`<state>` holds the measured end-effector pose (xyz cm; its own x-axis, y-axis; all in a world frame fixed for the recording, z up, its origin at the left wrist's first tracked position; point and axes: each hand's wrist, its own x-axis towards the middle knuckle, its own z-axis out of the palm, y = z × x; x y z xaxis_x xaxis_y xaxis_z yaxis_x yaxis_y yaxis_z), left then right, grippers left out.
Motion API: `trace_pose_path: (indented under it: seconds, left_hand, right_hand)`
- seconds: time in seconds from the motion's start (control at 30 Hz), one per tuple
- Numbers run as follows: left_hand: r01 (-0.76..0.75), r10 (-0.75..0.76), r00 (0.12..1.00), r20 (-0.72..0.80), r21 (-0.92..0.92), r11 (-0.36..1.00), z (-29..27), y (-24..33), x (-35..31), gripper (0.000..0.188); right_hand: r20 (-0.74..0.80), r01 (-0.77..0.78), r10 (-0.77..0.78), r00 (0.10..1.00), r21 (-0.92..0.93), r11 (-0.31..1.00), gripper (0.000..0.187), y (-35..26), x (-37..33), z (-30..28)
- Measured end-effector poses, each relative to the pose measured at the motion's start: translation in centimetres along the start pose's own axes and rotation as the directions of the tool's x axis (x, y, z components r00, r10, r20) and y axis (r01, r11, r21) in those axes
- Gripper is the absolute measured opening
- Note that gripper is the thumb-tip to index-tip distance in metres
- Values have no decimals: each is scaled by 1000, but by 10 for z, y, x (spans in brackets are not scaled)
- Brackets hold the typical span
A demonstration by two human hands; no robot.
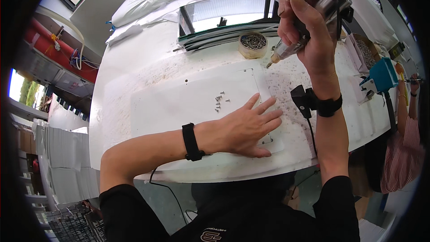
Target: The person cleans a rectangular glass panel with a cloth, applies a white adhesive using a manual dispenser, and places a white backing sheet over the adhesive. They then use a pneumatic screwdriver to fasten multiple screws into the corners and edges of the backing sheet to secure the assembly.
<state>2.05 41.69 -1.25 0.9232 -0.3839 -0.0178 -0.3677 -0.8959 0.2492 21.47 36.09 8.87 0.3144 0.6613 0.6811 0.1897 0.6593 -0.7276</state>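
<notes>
My left hand [246, 127] lies flat with fingers spread on the right part of a white rectangular panel [161, 107]. Several small loose screws [218, 101] are scattered on the panel just beyond that hand. Raised at the upper right, my right hand [313, 29] is wrapped round a silver-and-black power screwdriver [286, 49]. The tool slants down to the left, its tip just off the panel's far right corner; whether it touches anything is unclear. Near the tip stands a round tub [252, 54] filled with small screws.
Framed glass panels [224, 15] lie stacked beyond the tub, with white plastic bags [148, 6] behind. At the right are a box of small metal parts [358, 56], a teal device [382, 75] and another person [403, 152]. Stacked white sheets [65, 161] stand at the left.
</notes>
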Motion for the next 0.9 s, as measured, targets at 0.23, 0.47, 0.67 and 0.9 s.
trace_pose_path:
  seconds: [0.23, 0.47, 0.67, 0.9]
  left_hand:
    - [244, -265, 951, -161, -134, 960, -22, 6, -64, 51]
    - [572, -638, 671, -377, -285, 769, -23, -26, -113, 26]
    - [522, -517, 775, -363, -92, 848, -21, -39, -112, 20]
    - [516, -471, 815, -337, 56, 854, -19, -38, -98, 9]
  right_hand:
    - [11, 76, -76, 997, -25, 997, 24, -16, -5, 24]
    - [-10, 42, -40, 999, 175, 984, 22, -27, -5, 44]
    - [-19, 41, -38, 999, 250, 967, 18, -29, -10, 54]
    - [49, 7, -17, 999, 201, 980, 19, -29, -14, 40]
